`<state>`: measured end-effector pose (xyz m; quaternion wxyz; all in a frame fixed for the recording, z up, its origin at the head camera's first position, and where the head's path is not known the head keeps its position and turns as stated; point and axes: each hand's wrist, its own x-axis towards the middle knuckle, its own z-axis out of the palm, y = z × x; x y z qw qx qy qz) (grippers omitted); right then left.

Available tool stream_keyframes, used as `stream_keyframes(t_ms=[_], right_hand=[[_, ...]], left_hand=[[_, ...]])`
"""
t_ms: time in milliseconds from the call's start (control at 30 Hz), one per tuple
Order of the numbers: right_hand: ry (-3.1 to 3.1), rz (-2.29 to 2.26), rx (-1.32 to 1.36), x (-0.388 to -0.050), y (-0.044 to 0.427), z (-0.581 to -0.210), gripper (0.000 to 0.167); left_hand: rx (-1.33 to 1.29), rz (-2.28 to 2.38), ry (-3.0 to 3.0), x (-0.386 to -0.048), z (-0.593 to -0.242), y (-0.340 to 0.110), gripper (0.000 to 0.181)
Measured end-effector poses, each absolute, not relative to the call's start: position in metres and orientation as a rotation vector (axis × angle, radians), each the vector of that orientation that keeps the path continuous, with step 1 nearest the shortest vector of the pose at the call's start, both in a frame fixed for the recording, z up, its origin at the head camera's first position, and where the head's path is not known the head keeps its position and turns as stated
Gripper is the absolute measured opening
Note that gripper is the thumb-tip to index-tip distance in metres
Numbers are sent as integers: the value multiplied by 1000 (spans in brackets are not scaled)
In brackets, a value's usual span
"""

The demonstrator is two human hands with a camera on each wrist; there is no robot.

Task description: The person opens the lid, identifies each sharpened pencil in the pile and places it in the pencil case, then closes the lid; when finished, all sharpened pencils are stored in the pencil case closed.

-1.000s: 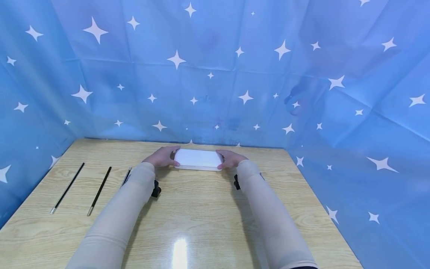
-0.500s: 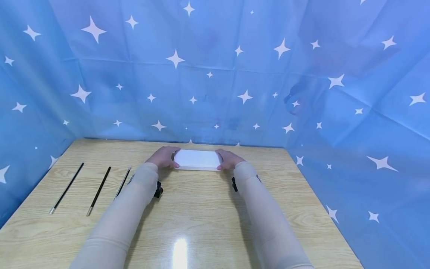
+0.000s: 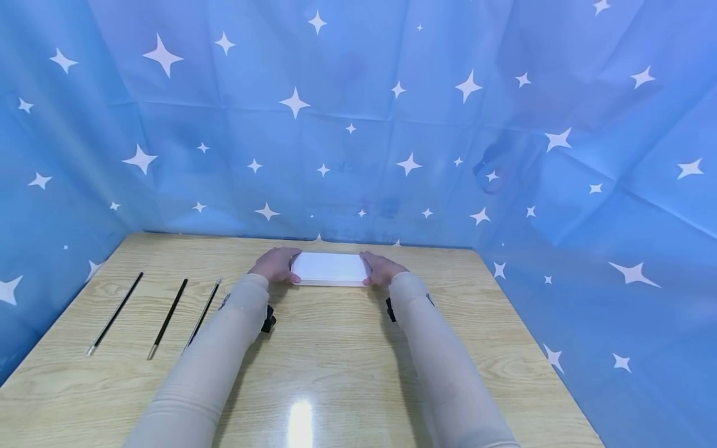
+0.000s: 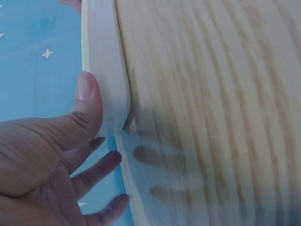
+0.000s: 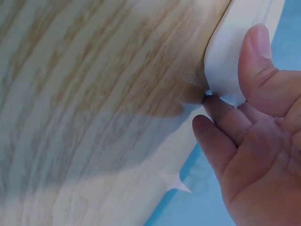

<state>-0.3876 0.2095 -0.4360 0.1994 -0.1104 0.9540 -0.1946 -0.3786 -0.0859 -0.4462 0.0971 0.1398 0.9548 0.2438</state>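
Note:
A white rectangular box [image 3: 330, 267] with rounded corners sits near the back edge of the table, in the middle of the head view. My left hand [image 3: 277, 265] grips its left end, the thumb lying on the near side. At the opposite end my right hand [image 3: 383, 269] holds it the same way. In the left wrist view the thumb presses the box's wall [image 4: 108, 66], while the lower fingers spread free below the corner. The right wrist view has the thumb against the box's wall [image 5: 225, 61] and the fingers partly behind it.
On the left of the wooden table [image 3: 330, 348] lie three thin dark sticks: one far left [image 3: 116, 311], one in the middle [image 3: 169, 316], and one [image 3: 204, 311] partly behind my left forearm. A blue star-patterned curtain [image 3: 358, 149] stands behind and beside the table.
My left forearm has shifted slightly right, uncovering more of the third stick. The right forearm has edged left. Both hands keep hold of the box, which stays in nearly the same place.

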Motion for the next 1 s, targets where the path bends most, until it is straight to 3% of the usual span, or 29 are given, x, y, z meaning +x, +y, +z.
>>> stream_keyframes(t_ms=[1000], right_hand=[[2690,-533,-306,-408,227,-453,87]], left_hand=[[453,967,2675,-407,-470,-92,89]])
